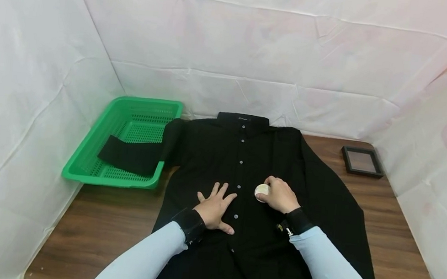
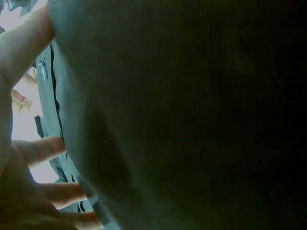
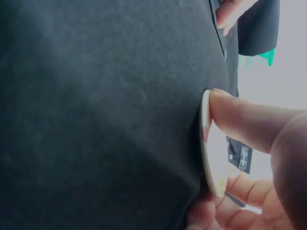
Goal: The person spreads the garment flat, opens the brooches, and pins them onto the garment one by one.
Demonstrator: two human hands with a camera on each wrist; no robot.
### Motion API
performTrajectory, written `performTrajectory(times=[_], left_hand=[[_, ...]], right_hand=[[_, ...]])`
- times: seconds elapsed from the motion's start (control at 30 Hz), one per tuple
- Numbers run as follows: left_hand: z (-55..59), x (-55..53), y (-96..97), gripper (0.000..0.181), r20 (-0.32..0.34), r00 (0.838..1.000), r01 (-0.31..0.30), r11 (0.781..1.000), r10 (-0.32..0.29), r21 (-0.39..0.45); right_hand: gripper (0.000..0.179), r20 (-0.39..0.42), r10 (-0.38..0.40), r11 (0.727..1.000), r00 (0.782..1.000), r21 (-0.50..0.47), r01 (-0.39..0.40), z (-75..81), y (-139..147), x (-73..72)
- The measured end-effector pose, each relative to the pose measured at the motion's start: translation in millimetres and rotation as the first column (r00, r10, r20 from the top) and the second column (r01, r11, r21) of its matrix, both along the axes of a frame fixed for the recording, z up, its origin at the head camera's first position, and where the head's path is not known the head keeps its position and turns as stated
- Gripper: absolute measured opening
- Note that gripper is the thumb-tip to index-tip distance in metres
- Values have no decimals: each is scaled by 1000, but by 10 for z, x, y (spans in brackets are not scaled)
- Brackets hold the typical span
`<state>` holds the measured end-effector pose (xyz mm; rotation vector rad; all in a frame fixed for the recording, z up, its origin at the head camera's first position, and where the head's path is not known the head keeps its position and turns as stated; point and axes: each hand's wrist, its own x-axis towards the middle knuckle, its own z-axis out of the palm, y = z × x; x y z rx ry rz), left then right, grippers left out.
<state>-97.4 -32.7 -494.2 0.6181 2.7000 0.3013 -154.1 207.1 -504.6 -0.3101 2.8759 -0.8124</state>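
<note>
A black button-up shirt [image 1: 213,156] lies spread out with its collar at the far side and a row of pale buttons down its middle. My left hand [image 1: 214,208] rests on it with fingers spread, beside the buttons. To the right of the buttons, my right hand [image 1: 282,197] pinches a small white round disc [image 1: 261,192] by its edges against the cloth. In the right wrist view, the disc [image 3: 215,148] shows as thin and flat, between thumb and fingers, close against the shirt. Dark cloth [image 2: 168,120] fills most of the left wrist view.
At the left stands a green plastic basket [image 1: 80,160], with the shirt's left-side sleeve [image 1: 130,154] lying over its rim and inside it. A small black-framed square [image 1: 362,172] lies at the back right of the wooden table [image 1: 114,224]. White sheets [image 1: 235,39] enclose the back and sides.
</note>
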Motion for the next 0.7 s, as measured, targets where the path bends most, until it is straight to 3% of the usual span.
performTrajectory(times=[0.23,0.43,0.7], left_hand=[[-2,4,12,109,-10,1000,-4,1000,4,2],[-12,-2,21,109,-14,1000,0,1000,0,-2],[-8,17,3,108,-9,1000,2,1000,-2,13]], right_hand=[[29,42,-4,999,999,-48,6,-26,18,-33],[16,18,14,994,1000,-112,-12,-26,49,-42],[11,29,22,968,999,-249,-15,40,95,-33]])
